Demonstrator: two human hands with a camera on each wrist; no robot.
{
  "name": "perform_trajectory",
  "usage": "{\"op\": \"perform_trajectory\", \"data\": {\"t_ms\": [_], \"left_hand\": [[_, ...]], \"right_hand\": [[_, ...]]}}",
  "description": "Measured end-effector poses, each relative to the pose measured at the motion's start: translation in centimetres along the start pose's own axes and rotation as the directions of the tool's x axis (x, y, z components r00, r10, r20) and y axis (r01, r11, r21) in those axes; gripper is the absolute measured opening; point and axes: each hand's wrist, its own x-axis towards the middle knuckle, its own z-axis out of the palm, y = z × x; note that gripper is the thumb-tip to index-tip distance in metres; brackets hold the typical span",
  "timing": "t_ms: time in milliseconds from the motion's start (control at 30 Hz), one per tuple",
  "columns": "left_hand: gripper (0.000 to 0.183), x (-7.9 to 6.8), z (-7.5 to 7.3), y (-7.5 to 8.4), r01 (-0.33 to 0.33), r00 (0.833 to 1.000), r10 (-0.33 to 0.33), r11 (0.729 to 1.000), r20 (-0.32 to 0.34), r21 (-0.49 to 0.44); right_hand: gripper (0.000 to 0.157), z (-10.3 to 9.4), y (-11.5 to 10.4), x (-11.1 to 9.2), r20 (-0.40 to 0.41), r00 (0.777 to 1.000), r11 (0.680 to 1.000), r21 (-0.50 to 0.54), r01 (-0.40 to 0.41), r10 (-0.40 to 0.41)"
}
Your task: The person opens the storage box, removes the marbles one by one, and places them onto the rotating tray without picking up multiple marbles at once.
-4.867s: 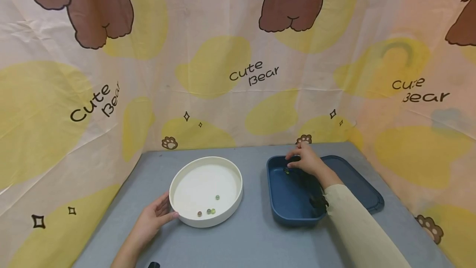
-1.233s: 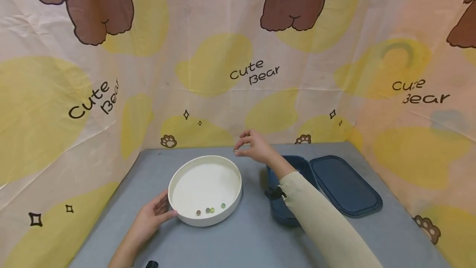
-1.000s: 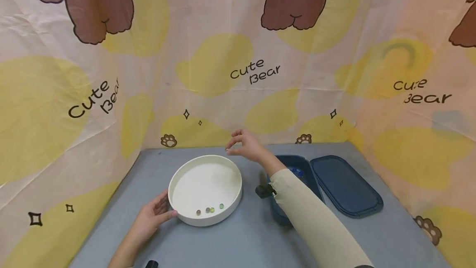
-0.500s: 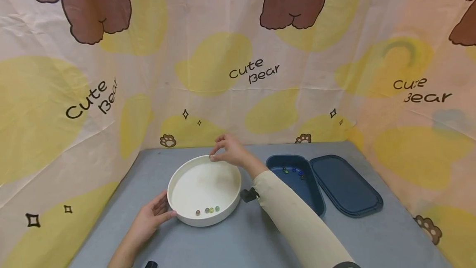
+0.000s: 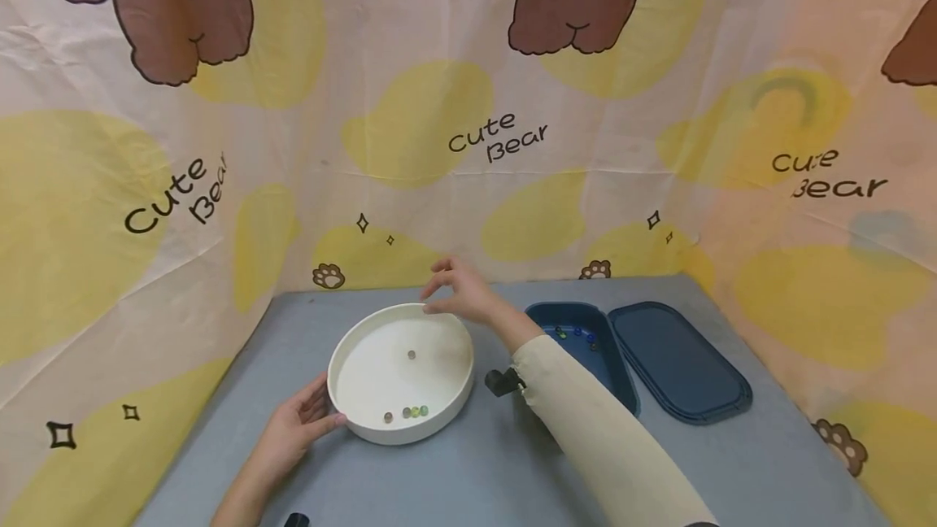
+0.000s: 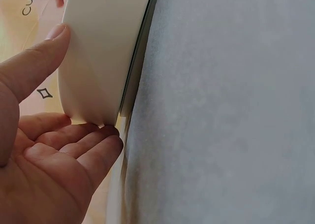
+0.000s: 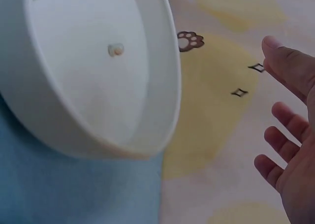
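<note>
My left hand rests against the outer wall of a round white tray, thumb at the rim and fingertips on the side, as the left wrist view shows. Several glass marbles lie near the tray's front wall. A single clear marble sits nearer its middle. Over the tray's far rim hovers my right hand, thumb and fingers apart, holding nothing. In the right wrist view this hand is beside the tray, apart from it.
To the right, a dark blue box holds several marbles, some blue; my right sleeve covers part of it. Its matching flat lid lies beside it. A printed cloth hangs behind the grey table.
My right hand has travelled left from the blue box to the tray, let go of a marble into it, and drawn back slightly. Marbles near the front have rolled together. My left hand stays put.
</note>
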Motion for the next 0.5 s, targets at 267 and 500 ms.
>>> {"op": "perform_trajectory", "data": {"t_ms": [267,500], "left_hand": [[0.099,0.0,0.0,0.2,-0.006,1.000,0.006,1.000,0.007,-0.001],[0.098,0.0,0.0,0.0,-0.030,1.000,0.030,0.999,0.009,-0.019]], "right_hand": [[0.017,-4.0,2.6,-2.7,-0.050,0.999,1.000,-0.010,0.003,-0.003],[0.013,-6.8,6.1,-5.6,-0.058,0.995,0.997,0.008,-0.075,0.075]]}}
